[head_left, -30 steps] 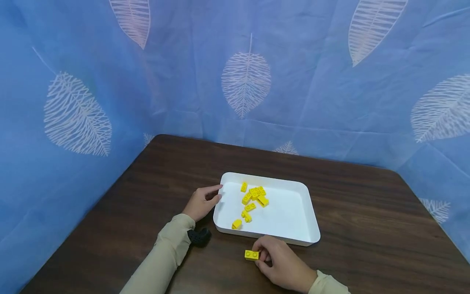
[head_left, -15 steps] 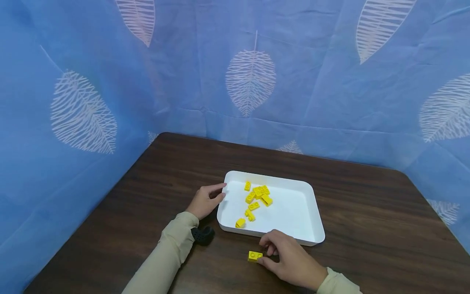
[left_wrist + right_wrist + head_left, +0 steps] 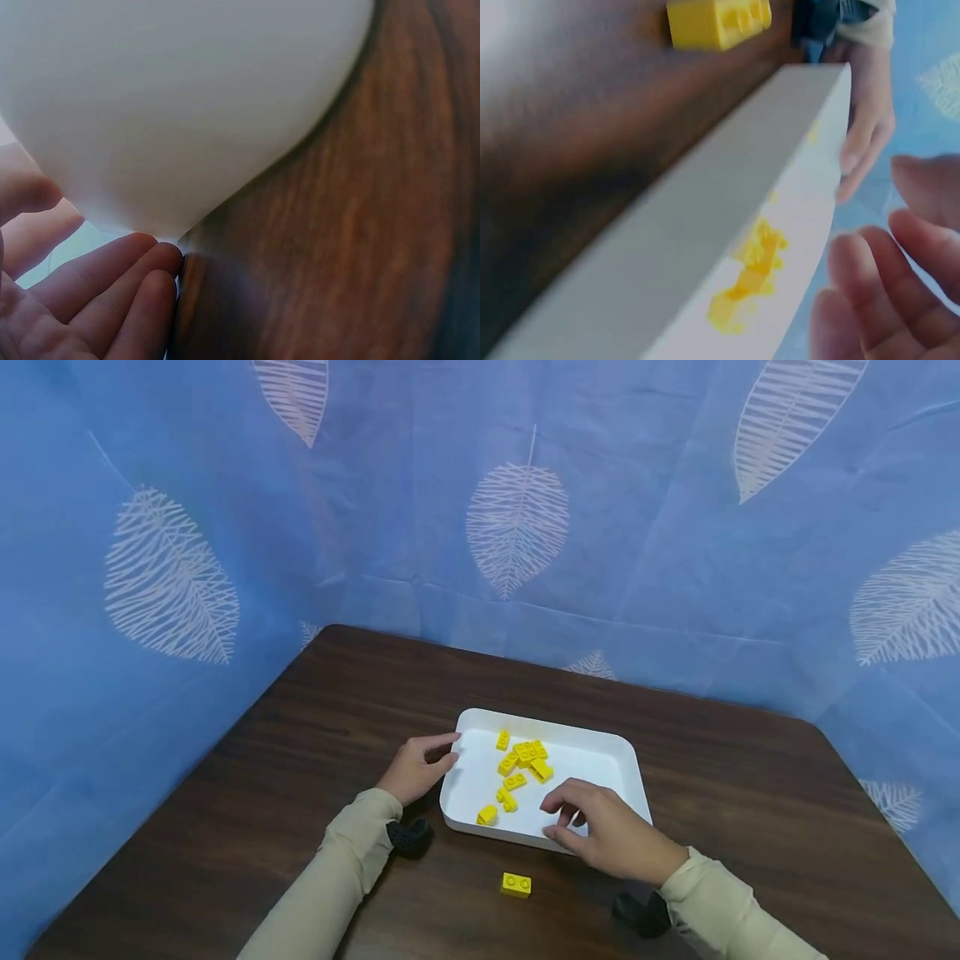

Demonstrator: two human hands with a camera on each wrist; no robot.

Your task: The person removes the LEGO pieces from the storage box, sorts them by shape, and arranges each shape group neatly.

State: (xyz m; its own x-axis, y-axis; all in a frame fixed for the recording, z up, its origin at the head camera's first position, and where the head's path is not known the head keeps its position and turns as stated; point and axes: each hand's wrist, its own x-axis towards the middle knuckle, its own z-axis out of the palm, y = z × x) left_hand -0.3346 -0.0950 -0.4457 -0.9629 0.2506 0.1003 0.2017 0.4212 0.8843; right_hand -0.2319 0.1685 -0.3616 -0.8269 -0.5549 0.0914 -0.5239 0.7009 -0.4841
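Note:
My left hand [image 3: 412, 768] rests against the left side of a white tray [image 3: 592, 762], its fingertips touching the outer wall in the left wrist view. Yellow toy bricks [image 3: 514, 782] lie scattered in the left half of the tray, several of them bunched together. On the table in front of the tray sits one yellow two-stud brick [image 3: 516, 885], studs up and apart from both hands. Over the tray's near right edge hovers my right hand [image 3: 611, 831], fingers loosely bent, thumb and index finger apart, with nothing between them.
The dark wooden table [image 3: 720, 793] carries the tray. A blue cloth [image 3: 637, 568] with white leaf prints hangs behind and to the left. Black wrist mounts [image 3: 641, 917] sit below both cuffs of the beige sleeves.
The right hand has let go of the two-stud brick, leaving it on the table, and has moved forward and right over the tray's edge. The left hand stays at the tray.

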